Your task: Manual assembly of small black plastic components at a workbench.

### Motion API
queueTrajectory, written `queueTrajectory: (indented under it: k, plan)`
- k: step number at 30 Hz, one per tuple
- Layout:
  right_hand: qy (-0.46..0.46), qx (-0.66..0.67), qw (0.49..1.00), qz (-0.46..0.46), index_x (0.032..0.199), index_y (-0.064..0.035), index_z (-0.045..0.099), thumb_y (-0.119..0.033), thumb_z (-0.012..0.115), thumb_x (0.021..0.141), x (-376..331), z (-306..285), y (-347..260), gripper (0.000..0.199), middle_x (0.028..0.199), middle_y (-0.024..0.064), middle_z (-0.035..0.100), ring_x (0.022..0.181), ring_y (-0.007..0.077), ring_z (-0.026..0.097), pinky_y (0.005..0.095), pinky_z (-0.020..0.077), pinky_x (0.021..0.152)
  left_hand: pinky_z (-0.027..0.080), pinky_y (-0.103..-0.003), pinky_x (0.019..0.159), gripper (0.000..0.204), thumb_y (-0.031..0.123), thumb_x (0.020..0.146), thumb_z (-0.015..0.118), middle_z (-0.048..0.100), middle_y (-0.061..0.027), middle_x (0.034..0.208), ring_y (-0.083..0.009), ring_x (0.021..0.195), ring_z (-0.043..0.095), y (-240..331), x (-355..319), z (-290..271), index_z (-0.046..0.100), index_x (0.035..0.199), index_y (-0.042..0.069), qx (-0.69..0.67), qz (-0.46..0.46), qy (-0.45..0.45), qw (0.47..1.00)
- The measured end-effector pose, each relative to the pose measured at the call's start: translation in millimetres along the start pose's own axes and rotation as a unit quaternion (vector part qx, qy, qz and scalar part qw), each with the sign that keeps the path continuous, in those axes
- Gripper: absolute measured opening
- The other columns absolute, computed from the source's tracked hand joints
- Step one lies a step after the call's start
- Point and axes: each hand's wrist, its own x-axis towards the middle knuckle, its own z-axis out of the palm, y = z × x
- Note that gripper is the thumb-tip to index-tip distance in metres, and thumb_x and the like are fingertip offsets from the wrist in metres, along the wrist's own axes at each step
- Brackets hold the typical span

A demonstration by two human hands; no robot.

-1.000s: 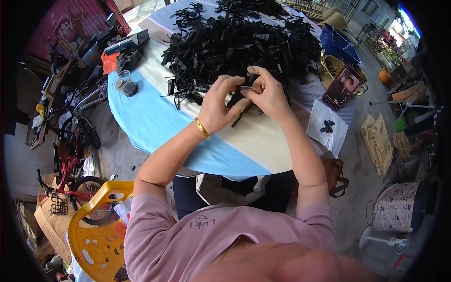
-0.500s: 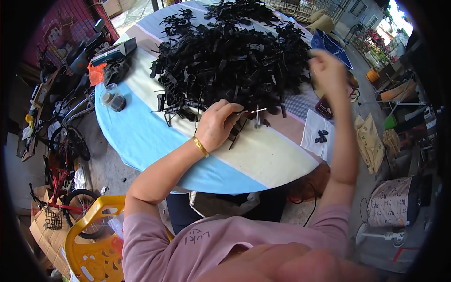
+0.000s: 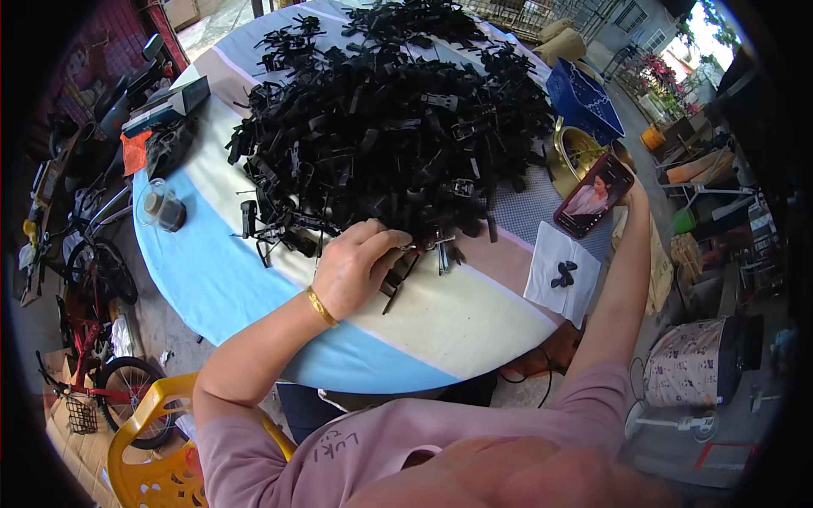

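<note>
My left hand (image 3: pixel 351 264), with a gold bangle at its wrist, is closed at the near edge of a large heap of black plastic parts (image 3: pixel 364 135). Thumb and forefinger pinch a small black part (image 3: pixel 396 284), whose slim arms stick out below the fingers. A small silvery metal piece (image 3: pixel 443 254) lies just right of the fingertips. My right hand (image 3: pixel 628 173) is at the table's right edge, behind and beside a phone (image 3: pixel 594 195) with a lit screen. Its fingers are mostly hidden, so any hold on the phone does not show.
Several dark pieces (image 3: pixel 563 273) lie on a white paper sheet (image 3: pixel 542 284) at the right. Beyond the phone stand a brass-coloured bowl (image 3: pixel 561 173) and a blue basket (image 3: pixel 584 97). A clear cup of dark liquid (image 3: pixel 165 210) sits at the left. A yellow chair (image 3: pixel 140 432) is beside me.
My right hand has swung outward and down from above the table's right side to beside the phone, whose screen now shows. My left hand keeps its pinch; the whole view has shifted slightly.
</note>
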Motion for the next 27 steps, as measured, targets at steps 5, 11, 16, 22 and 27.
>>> queueTrajectory:
  k: [5,11,16,22,27]
  plan:
    - [-0.030,-0.162,0.986,-0.028,0.097,-0.0030,0.062,-0.018,0.063,0.079,30,7,4,0.024,0.084,0.0023,0.062,0.070,0.0104,0.056,0.0250,0.0462,0.066,0.046,-0.033,0.055,0.020,0.000,0.068,0.064,0.051,-0.0059,0.069,-0.0234,0.065,0.054,0,4,3,0.061,0.087,0.007,0.002,-0.007,-0.017,1.000]
    - [-0.105,-0.197,0.970,-0.095,0.108,-0.0029,0.058,-0.019,0.070,0.073,-3,43,-11,0.040,0.092,0.0014,0.062,0.078,0.0104,0.056,0.0268,0.0464,0.072,0.046,-0.032,0.055,0.020,0.000,0.069,0.064,0.052,-0.0055,0.070,-0.0229,0.065,0.054,-2,3,5,0.062,0.087,0.008,0.002,-0.008,-0.012,1.000]
    - [-0.214,-0.122,0.932,-0.267,0.108,0.0030,0.056,-0.007,0.057,0.080,-18,52,-8,0.030,0.100,0.0115,0.062,0.085,0.0153,0.060,0.0272,0.0479,0.076,0.046,-0.032,0.056,0.020,0.001,0.069,0.065,0.052,-0.0052,0.070,-0.0227,0.065,0.054,-1,0,3,0.062,0.087,0.008,0.013,-0.016,-0.023,1.000]
    - [-0.278,-0.117,0.923,-0.238,0.103,-0.0004,0.058,-0.015,0.054,0.083,156,-169,105,0.025,0.099,0.0091,0.062,0.085,0.0196,0.060,0.0314,0.0479,0.080,0.046,-0.032,0.056,0.021,0.001,0.069,0.064,0.052,-0.0050,0.071,-0.0225,0.066,0.054,-2,8,8,0.062,0.088,0.009,-0.032,0.016,-0.027,0.999]
    - [-0.153,-0.382,0.839,-0.357,0.088,-0.0019,0.060,-0.018,0.054,0.082,153,-76,67,0.018,0.083,0.0092,0.062,0.075,0.0191,0.061,0.0310,0.0477,0.069,0.047,-0.032,0.057,0.021,0.000,0.069,0.064,0.052,-0.0049,0.072,-0.0223,0.067,0.054,-1,2,5,0.062,0.088,0.009,0.014,-0.011,-0.031,0.999]
